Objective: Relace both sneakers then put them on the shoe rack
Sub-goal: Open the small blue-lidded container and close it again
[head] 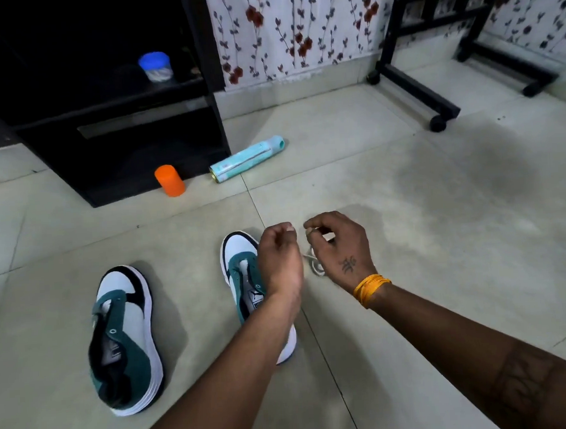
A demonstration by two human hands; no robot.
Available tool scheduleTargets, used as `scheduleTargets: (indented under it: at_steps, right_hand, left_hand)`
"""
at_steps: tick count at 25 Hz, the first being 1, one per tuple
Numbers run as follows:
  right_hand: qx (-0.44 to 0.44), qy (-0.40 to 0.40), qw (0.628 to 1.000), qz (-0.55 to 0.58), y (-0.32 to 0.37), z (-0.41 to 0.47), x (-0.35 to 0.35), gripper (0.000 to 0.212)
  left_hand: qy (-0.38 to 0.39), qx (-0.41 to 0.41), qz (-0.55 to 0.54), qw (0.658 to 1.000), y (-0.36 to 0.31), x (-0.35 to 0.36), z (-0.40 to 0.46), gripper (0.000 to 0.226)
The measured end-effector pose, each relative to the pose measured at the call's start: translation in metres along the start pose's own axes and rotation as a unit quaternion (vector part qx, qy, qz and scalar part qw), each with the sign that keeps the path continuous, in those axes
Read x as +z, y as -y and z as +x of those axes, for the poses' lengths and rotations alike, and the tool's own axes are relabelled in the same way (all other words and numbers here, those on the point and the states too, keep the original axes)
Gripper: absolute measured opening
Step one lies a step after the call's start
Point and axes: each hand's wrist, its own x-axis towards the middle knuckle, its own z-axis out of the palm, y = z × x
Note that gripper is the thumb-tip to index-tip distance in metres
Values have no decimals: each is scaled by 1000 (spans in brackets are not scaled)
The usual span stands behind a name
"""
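The two forearms are reaching in from the bottom edge, the nearest things to the camera, and meeting over the floor. The right hand is curling its fingers into a pinching grip on a white lace, which is hanging in loops beneath it; an orange thread band is circling that wrist. The left hand is closing its grip too, fingertips pressed to thumb, though whether lace is between them I cannot tell. Its wrist is covering part of the right sneaker, which is lying unlaced just beside the lace. The left sneaker is lying well apart, also unlaced. Further off, an orange cap and a toppled spray can are sitting before the black shoe rack, where a blue-lidded jar is standing.
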Motion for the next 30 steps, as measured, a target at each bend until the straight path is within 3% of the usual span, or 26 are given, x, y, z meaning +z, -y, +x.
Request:
scheduleTargets:
  at_steps: [5, 12, 16, 19, 22, 25, 28, 30]
  right_hand:
    - [4, 58, 994, 91, 93, 45, 60, 14]
    - [-57, 80, 987, 124, 185, 133, 153, 19]
    - [-63, 69, 988, 122, 201, 197, 195, 25]
    - [-75, 60, 992, 82, 203, 257, 211, 36]
    - [-78, 105, 991, -10, 201, 316, 220, 67]
    - [-44, 192, 976, -92, 204, 361, 225, 83]
    - [-40, 275, 951, -131, 212, 383, 221, 73]
    - [-39, 274, 954, -114, 208, 387, 221, 66]
  left_hand:
    - [-79, 75, -8, 994, -82, -70, 49, 15]
    - [-113, 164, -16, 980, -190, -136, 146, 16]
    - [-81, 153, -6, 985, -221, -139, 220, 14]
    - [-17, 136, 54, 989, -237, -129, 275, 52]
    - [33, 121, 107, 986, -255, -117, 314, 78]
    - [62, 79, 171, 980, -271, -109, 340, 81]
    - [80, 63, 195, 975, -283, -103, 341, 64]
    - [74, 68, 193, 976, -287, -101, 335, 56]
